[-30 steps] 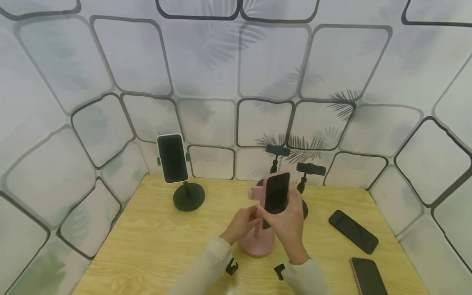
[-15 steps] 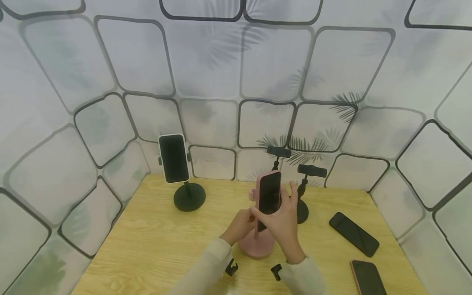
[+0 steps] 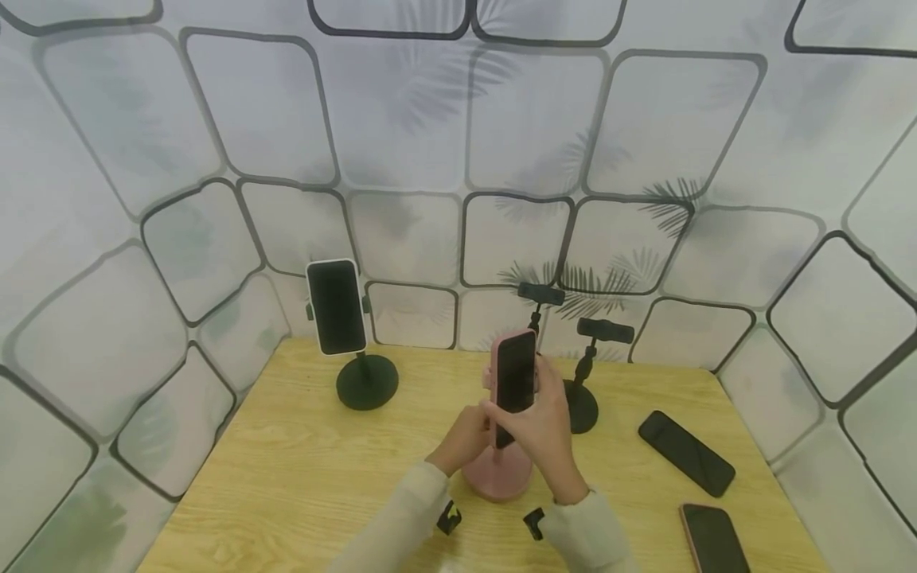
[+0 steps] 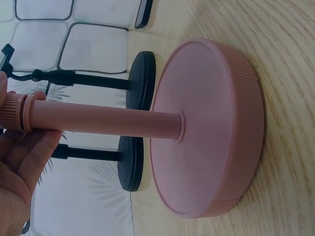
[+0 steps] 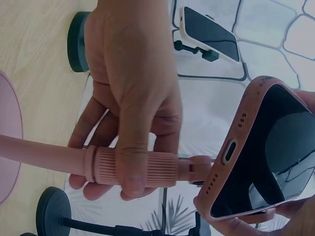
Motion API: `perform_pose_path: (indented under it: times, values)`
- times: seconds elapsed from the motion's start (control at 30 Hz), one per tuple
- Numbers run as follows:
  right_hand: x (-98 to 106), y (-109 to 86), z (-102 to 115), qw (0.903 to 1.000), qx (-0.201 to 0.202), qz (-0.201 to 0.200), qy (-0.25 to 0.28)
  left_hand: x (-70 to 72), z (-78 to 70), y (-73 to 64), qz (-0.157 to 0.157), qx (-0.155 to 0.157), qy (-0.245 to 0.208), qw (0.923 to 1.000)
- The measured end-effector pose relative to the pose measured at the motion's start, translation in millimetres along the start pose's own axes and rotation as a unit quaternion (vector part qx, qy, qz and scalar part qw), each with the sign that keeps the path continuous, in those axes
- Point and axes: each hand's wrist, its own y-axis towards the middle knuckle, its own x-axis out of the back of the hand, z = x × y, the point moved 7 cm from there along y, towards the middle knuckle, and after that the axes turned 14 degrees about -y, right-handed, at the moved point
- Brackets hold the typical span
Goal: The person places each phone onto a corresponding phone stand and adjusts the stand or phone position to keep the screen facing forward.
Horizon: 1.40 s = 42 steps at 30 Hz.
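A pink phone stand (image 3: pixel 494 481) stands upright at the middle of the table. My left hand (image 3: pixel 462 439) grips its post, with fingers and thumb curled round the ribbed collar (image 5: pixel 162 168) in the right wrist view. My right hand (image 3: pixel 548 418) holds a pink-edged phone (image 3: pixel 516 378) by its sides, screen towards me, right in front of the stand's clamp (image 3: pixel 487 376). Most of that clamp is hidden behind the phone; whether it grips the phone, I cannot tell. In the left wrist view the stand's round base (image 4: pixel 197 132) sits flat on the wood.
To the left, a black stand (image 3: pixel 367 382) carries a white-edged phone (image 3: pixel 337 306). Behind my right hand are two black stands with bare clamps (image 3: pixel 540 294). A black phone (image 3: pixel 686 454) and a pink-edged phone (image 3: pixel 715 539) lie on the table (image 3: pixel 301 477) at right.
My right hand has brought the phone a little to the left, in front of the pink stand's clamp. The left hand has stayed on the post.
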Motion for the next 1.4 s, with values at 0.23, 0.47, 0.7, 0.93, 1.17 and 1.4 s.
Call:
perform_pose_path:
  times: [0.23,0.47,0.7,0.93,1.17,1.4]
  values:
    - [-3.6,0.8,-3.9,0.9998,-0.018,0.004,-0.002,-0.6,-1.0,0.0,0.006,-0.010,-0.015,0.9998]
    - [-4.1,2.1,-4.1,0.9993,-0.026,-0.016,-0.023,0.0,-2.1,-1.3,0.006,-0.020,-0.018,0.9996]
    - [-2.5,1.7,-1.6,0.9982,-0.014,-0.046,-0.037,-1.1,-5.6,-3.6,0.013,-0.036,-0.031,0.9988]
    - [-4.7,1.4,0.6,0.9986,-0.014,-0.030,-0.043,34.3,-35.0,-13.6,-0.124,-0.161,-0.021,0.9790]
    - [-3.1,3.5,0.3,0.9981,-0.012,-0.037,-0.048,66.5,-83.5,-24.2,-0.194,-0.328,0.164,0.9099]
    - [-6.7,3.0,0.6,0.9980,-0.028,-0.019,-0.054,69.5,-103.5,-19.2,-0.174,-0.370,0.263,0.8738]
